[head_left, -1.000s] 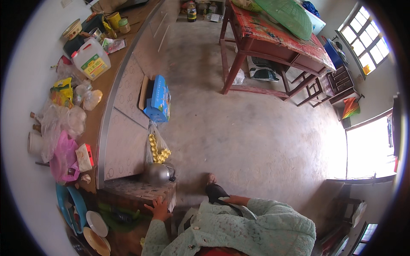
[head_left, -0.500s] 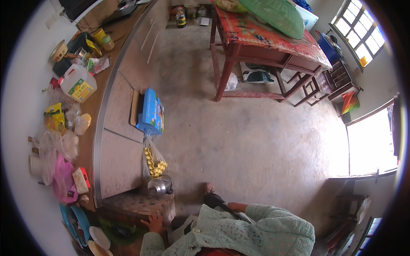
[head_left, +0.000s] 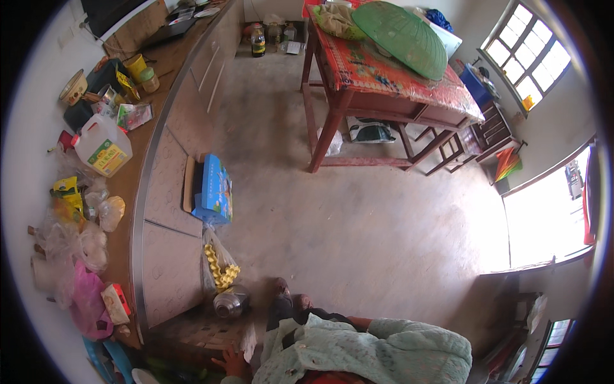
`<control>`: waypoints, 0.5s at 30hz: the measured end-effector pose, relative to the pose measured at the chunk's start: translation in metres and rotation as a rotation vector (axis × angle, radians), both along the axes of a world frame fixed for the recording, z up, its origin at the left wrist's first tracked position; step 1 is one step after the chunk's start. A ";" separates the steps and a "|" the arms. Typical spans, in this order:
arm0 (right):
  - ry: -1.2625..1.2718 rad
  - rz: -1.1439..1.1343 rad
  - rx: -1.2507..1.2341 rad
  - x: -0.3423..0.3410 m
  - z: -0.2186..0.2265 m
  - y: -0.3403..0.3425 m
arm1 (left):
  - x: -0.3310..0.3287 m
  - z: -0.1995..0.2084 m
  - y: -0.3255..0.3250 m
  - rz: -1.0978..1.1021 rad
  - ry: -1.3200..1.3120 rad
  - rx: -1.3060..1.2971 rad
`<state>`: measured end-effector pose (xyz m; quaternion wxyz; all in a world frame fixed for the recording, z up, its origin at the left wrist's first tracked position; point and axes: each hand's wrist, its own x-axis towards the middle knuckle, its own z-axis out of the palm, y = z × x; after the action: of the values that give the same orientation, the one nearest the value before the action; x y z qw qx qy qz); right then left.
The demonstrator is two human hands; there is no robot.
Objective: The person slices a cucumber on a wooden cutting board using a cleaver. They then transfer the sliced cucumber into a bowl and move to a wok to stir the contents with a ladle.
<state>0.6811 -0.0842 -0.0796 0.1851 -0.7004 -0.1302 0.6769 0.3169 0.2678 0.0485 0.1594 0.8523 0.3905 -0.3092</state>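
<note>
My left hand (head_left: 235,363) is at the lower edge, fingers spread, by the front edge of a low brown ledge (head_left: 192,329). It holds nothing that I can see. A silvery metal pot (head_left: 229,303) lies tipped on its side just beyond, at the corner of that ledge. My right hand (head_left: 360,322) shows only in part, low against my body below the pale green lace sleeve (head_left: 416,342). Its fingers are hidden. Above the pot, a clear plastic bag with yellow egg tray pieces (head_left: 224,267) leans by the cabinet.
A blue cardboard box (head_left: 216,191) stands against the cabinet. On the counter (head_left: 121,240) are a plastic jug (head_left: 102,146), bags and jars. A red-covered table (head_left: 384,70) with a green mesh food cover (head_left: 406,38) stands far off. A bright doorway (head_left: 547,214) opens at right.
My view has shifted, so the table, box and pot sit lower and further left. Both my shoes now show. My left hand is lower in the picture, still spread.
</note>
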 end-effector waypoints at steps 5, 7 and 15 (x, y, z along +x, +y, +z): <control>-0.075 -0.100 -0.068 0.028 0.022 0.019 | -0.014 -0.029 -0.004 -0.171 0.132 0.099; -0.100 -0.157 -0.070 0.035 0.027 0.038 | -0.033 -0.057 -0.010 -0.274 0.153 0.307; -0.147 -0.346 -0.057 0.081 0.038 0.050 | 0.046 -0.168 0.045 0.372 -0.083 -0.399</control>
<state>0.7625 -0.0344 -0.0419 0.2688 -0.7649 -0.0015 0.5854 0.3624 0.3127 -0.1195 0.3942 0.7296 0.4648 -0.3102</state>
